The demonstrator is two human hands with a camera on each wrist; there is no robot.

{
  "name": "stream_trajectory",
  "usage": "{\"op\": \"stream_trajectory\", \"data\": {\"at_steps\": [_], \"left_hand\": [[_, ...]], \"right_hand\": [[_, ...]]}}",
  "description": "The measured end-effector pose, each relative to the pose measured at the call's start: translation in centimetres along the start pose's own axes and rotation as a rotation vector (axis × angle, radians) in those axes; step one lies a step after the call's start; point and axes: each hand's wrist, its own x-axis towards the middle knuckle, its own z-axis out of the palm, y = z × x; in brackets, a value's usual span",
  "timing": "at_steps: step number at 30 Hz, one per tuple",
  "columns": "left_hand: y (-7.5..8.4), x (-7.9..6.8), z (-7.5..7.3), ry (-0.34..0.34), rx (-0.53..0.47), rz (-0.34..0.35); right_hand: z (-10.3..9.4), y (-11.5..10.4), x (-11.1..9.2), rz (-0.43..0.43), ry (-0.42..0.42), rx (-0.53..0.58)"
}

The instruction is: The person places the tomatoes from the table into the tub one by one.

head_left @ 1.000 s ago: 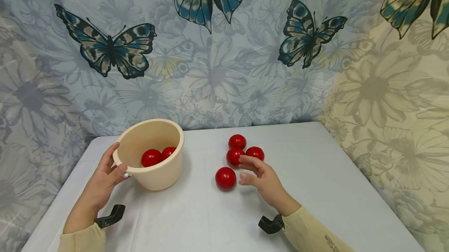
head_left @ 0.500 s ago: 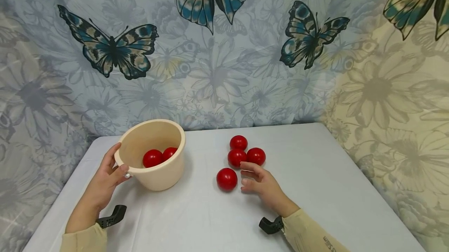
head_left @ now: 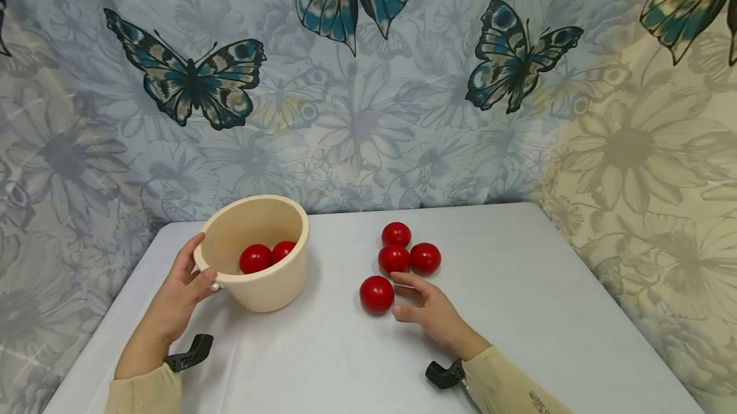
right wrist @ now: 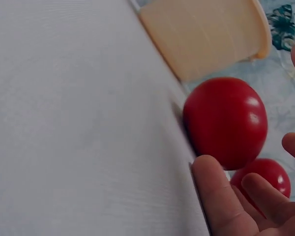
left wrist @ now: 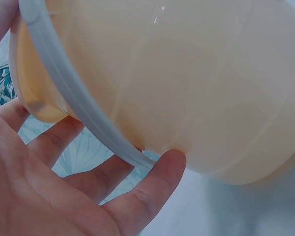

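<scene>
In the head view my left hand (head_left: pixel 175 295) grips the near-left rim of a cream plastic bucket (head_left: pixel 270 292), which leans toward me. Thumb and fingers sit around that rim in the left wrist view. Two glossy red tomatoes (head_left: pixel 255 259) lie inside the bucket. My right hand (head_left: pixel 432 313) is beside the nearest tomato (head_left: pixel 377 295) on the table, fingers spread and slightly bent, with the fingertips right at its right side. The right wrist view has this tomato (right wrist: pixel 226 123) just beyond the fingertips, not enclosed by them.
Behind the nearest tomato, three more, the left one (head_left: pixel 394 259), the right one (head_left: pixel 425 258) and the back one (head_left: pixel 396 235), lie close together on the white-covered table (head_left: pixel 518 311). A butterfly-print cloth (head_left: pixel 368 126) hangs behind the table's back edge.
My right hand has come down and left from beside the grouped tomatoes to the side of the nearest one. The left hand keeps its hold on the bucket; the head view has shifted slightly.
</scene>
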Motion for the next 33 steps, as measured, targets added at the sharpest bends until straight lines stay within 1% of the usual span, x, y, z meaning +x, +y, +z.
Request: {"op": "stream_trajectory", "data": {"at_steps": [2,7,9,13,16,26,33], "left_hand": [[0.0,0.0,0.0,-0.001,-0.003,0.001],[-0.1,0.0,0.0,-0.004,-0.016,0.006],[-0.1,0.0,0.0,-0.006,-0.019,0.005],[-0.1,0.1,0.0,-0.009,-0.037,0.005],[-0.1,0.1,0.0,-0.007,-0.031,0.006],[-0.2,0.1,-0.1,-0.005,-0.024,0.001],[-0.1,0.1,-0.1,-0.004,-0.012,-0.005]], "right_hand": [[0.2,0.1,0.1,-0.009,-0.005,-0.019],[0.4,0.3,0.4,-0.036,0.007,-0.128],[0.4,0.3,0.4,-0.037,0.010,-0.144],[0.5,0.0,0.5,-0.026,0.007,-0.126],[0.6,-0.1,0.6,-0.015,0.009,-0.123],[0.9,0.6,1.2,0.026,0.006,-0.091],[1.2,0.2,1.2,0.007,-0.004,-0.084]]}}
